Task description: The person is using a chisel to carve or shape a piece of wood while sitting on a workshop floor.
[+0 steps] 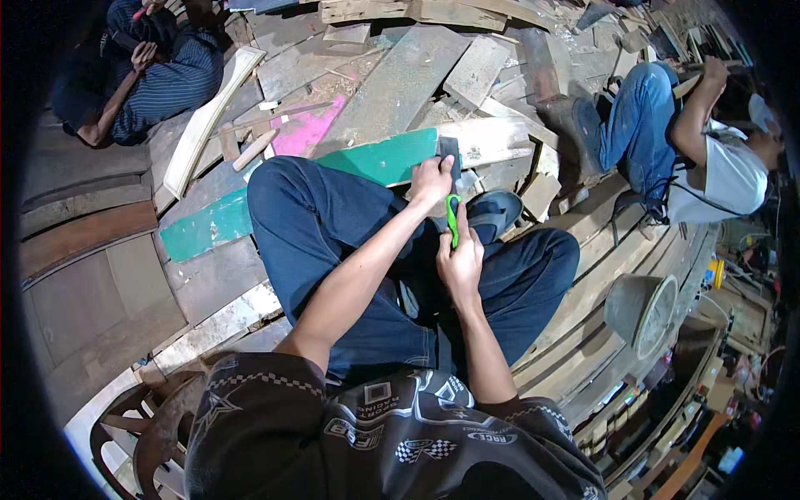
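My left hand [431, 182] is closed on a dark grey flat strip [450, 147], whose upper end sticks out past the fingers. Just below it, my right hand [461, 257] grips a bright green-handled tool [452, 210] with a loop at its upper end. The tool meets the lower part of the strip, but its working end is too small to make out. Both hands are above my crossed legs, in front of a long board [379, 158] painted green at its left and bare at its right.
Scrap boards [400, 83] lie ahead, with a pink piece [307, 127] and a round wooden stick [256, 150] among them. One person [171, 79] sits far left, another [667, 133] far right. A grey bucket [642, 312] lies tipped on planks to the right.
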`<action>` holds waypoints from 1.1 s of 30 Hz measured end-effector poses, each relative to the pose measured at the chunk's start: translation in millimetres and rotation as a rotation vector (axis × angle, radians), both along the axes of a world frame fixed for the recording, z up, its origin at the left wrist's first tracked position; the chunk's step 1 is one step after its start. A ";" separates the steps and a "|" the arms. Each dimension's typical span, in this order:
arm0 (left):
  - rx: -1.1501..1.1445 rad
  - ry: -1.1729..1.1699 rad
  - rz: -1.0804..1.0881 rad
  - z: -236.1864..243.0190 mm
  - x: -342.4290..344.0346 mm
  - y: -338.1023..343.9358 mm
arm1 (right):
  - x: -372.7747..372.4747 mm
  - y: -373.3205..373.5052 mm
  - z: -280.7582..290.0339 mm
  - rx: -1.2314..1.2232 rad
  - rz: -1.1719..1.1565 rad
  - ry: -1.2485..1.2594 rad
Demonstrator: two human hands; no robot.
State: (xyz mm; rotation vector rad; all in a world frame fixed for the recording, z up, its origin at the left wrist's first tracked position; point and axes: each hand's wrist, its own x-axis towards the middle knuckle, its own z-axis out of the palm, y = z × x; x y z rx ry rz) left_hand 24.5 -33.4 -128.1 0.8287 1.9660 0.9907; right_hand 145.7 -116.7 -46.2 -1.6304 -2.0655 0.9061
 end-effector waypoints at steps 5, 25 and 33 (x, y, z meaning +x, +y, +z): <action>-0.002 0.043 -0.010 -4.6 0.2 2.3 | 3.0 0.8 -10.6 0.067 0.021 0.056; 0.064 0.076 0.084 -2.6 -11.7 13.9 | -16.3 19.5 4.1 0.054 0.057 -0.008; -0.088 0.189 -0.328 32.0 -16.0 -13.2 | -12.1 15.4 11.2 0.083 0.050 -0.045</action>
